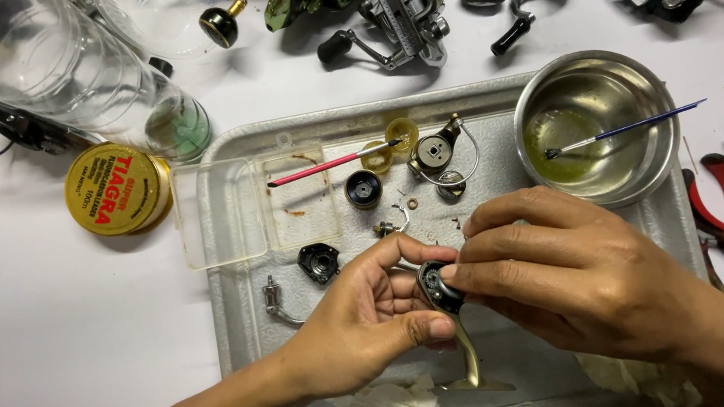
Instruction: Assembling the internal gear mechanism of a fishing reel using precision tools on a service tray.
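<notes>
Over the near middle of the metal tray [234, 241], the left hand [364, 321] is gripping a fishing reel body [445, 305] by its stem while the right hand [560, 273] is pinching fingertips closed on its dark top.

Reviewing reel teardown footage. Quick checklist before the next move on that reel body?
1. Reel body held by both hands: ok, left hand supports it, right hand fingertips on top.
2. Work stays over the metal tray: ok.
3. Loose parts on tray: ok, black cover, bail arm piece and small washer lie apart.
4. Red-handled brush within reach: ok, resting on the clear plastic lid.
5. Steel bowl with blue brush: ok, upright.
6. Part seated inside body: cannot tell, fingers hide it.
</notes>
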